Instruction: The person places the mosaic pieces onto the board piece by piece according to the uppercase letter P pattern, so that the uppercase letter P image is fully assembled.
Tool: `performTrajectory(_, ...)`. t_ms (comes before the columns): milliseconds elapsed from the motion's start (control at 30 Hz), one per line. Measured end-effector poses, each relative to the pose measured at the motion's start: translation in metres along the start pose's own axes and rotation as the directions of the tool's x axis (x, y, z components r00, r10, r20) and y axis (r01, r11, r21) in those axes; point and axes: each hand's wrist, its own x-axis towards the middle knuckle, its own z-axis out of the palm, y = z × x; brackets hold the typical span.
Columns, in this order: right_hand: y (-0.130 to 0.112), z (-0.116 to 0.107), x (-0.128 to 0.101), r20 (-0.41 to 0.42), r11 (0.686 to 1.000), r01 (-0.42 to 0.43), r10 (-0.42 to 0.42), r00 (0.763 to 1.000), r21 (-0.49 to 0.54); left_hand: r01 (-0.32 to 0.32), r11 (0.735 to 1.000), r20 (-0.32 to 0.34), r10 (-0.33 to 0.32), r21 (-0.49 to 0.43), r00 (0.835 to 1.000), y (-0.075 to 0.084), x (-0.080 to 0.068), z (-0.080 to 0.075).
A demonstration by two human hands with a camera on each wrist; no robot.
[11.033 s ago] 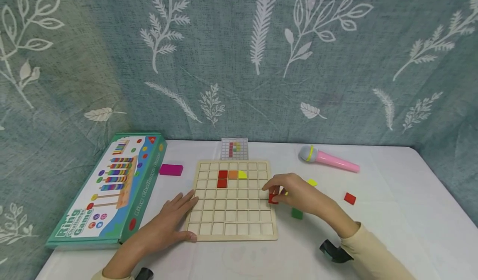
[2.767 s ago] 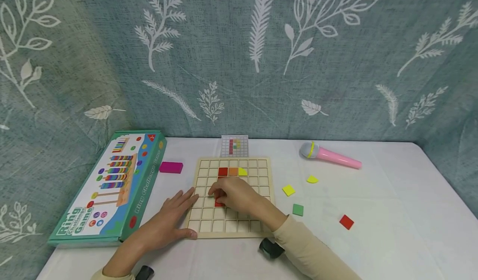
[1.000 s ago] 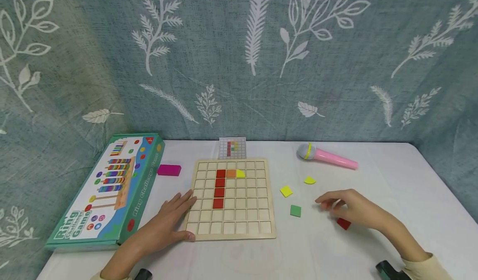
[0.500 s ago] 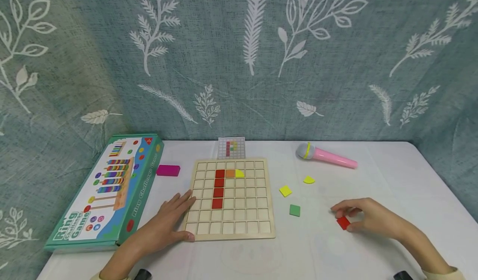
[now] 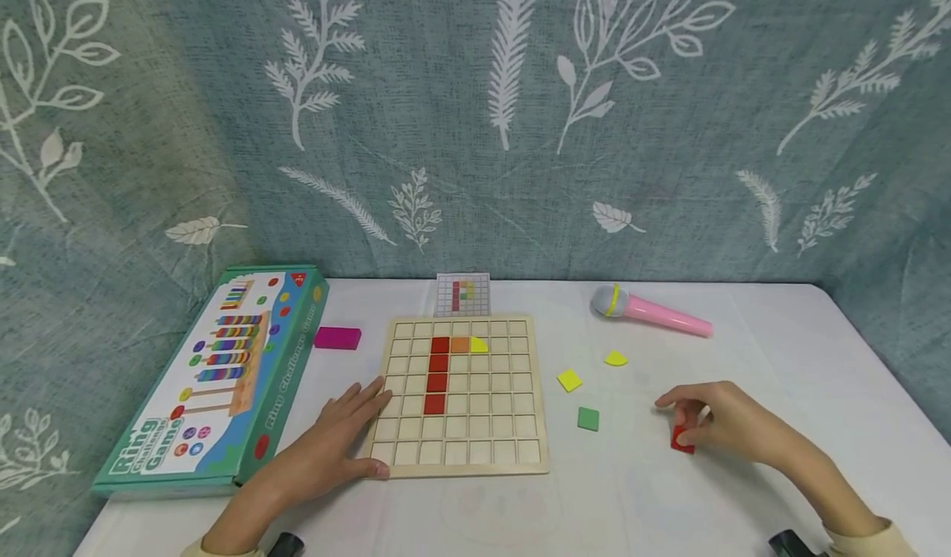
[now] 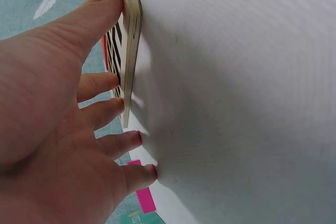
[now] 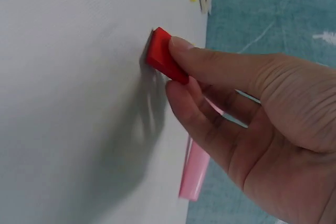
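Note:
A wooden grid board [image 5: 464,458] lies on the white table, with a column of red tiles [image 5: 437,374], an orange tile [image 5: 461,345] and a yellow piece [image 5: 480,345] set in it. My left hand [image 5: 349,425] rests flat against the board's left edge [image 6: 131,51], fingers straight. My right hand [image 5: 713,421] is to the right of the board and pinches a red square tile [image 5: 681,439] between thumb and fingers, tilted up off the table [image 7: 165,56].
A yellow square [image 5: 569,379], a green square [image 5: 588,418] and a yellow curved piece [image 5: 616,359] lie between board and right hand. A pink toy microphone [image 5: 654,313], a pattern card [image 5: 463,295], a magenta block [image 5: 338,337] and a teal game box [image 5: 215,375] sit around.
My right hand left the board after setting a red tile, moved right to the loose red tile, closed on it and tipped it up. The left hand stayed put.

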Motion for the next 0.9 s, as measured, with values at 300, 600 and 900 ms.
performTrajectory(300, -0.018, 0.002, 0.021, 0.12, 0.997, -0.007, -0.002, 0.993, 0.08, -0.01, 1.0, -0.012, 0.01, 0.019, 1.0, -0.001, 0.0, 0.001)
performTrajectory(600, -0.048, 0.008, 0.045, 0.197, 0.994, 0.056, -0.073, 0.978, 0.09, 0.008, 1.0, -0.009, -0.008, 0.003, 1.0, -0.003, 0.001, 0.002)
performTrajectory(900, -0.077, 0.021, 0.076, 0.173, 0.979, 0.159, -0.18, 0.968, 0.125, -0.003, 1.0, -0.012, 0.003, 0.008, 1.0, -0.003, 0.001, 0.002)
